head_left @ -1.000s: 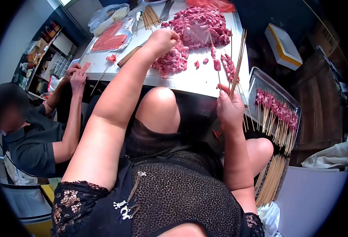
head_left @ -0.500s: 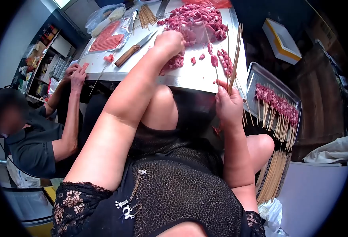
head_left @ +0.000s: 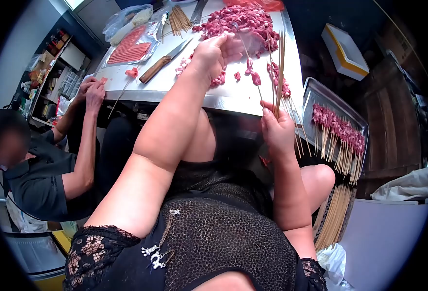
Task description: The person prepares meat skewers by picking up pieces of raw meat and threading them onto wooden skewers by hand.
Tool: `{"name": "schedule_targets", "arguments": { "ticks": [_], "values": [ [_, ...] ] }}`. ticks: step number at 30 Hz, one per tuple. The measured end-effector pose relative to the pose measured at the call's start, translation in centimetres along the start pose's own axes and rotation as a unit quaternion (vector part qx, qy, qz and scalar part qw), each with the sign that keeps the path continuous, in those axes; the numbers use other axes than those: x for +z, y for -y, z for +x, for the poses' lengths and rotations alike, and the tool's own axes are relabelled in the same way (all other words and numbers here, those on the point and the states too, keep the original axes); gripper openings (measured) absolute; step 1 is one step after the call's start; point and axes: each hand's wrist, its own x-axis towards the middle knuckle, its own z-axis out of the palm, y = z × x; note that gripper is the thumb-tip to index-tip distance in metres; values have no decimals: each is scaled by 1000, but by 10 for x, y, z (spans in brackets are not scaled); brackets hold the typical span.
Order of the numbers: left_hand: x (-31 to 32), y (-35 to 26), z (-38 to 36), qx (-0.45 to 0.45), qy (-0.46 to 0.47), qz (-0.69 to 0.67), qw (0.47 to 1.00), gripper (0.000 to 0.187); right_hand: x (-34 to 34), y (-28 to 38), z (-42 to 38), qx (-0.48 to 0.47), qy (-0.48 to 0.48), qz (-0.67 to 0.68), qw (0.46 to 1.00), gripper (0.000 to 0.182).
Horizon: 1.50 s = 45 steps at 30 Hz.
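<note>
My left hand (head_left: 219,54) is at the near edge of the heap of raw meat pieces (head_left: 235,24), palm partly turned up and fingers stretched out. I cannot make out anything in it. My right hand (head_left: 278,130) is closed around several bamboo skewers (head_left: 280,72), which point up over the table's edge. One of them leans left and carries a few meat pieces (head_left: 256,78). Just beyond the hand, loaded meat skewers (head_left: 283,86) lie on the table. Small loose pieces of meat (head_left: 237,76) are scattered between my hands.
A wooden-handled knife (head_left: 155,69) lies left of the meat. Behind it are a pack of pink sticks (head_left: 129,44) and more skewers (head_left: 179,22). At right, a metal tray (head_left: 311,87) holds finished skewers, above bare sticks (head_left: 334,218). Another person's hands (head_left: 93,91) work at the table's left end.
My left hand has opened from a closed, downward position at the meat, turning its palm up. My right hand and its skewers have shifted slightly left and down.
</note>
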Motion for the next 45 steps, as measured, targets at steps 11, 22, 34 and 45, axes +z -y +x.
{"name": "schedule_targets", "arguments": {
  "ticks": [11, 22, 34, 45],
  "values": [
    [-3, 1, -6, -10, 53, -22, 998, 22, 4, -4, 1, 19, -4, -39, 999, 21],
    [4, -4, -15, 33, 65, -29, 997, 19, 6, -4, -2, 5, -29, -61, 998, 21],
    [29, 8, -30, 49, 32, -92, 994, 19, 7, -8, -4, -33, -18, -54, 998, 22],
    [45, 23, -34, 34, 119, -54, 991, 19, 13, 8, 3, -31, -19, 11, 999, 21]
  ]
}}
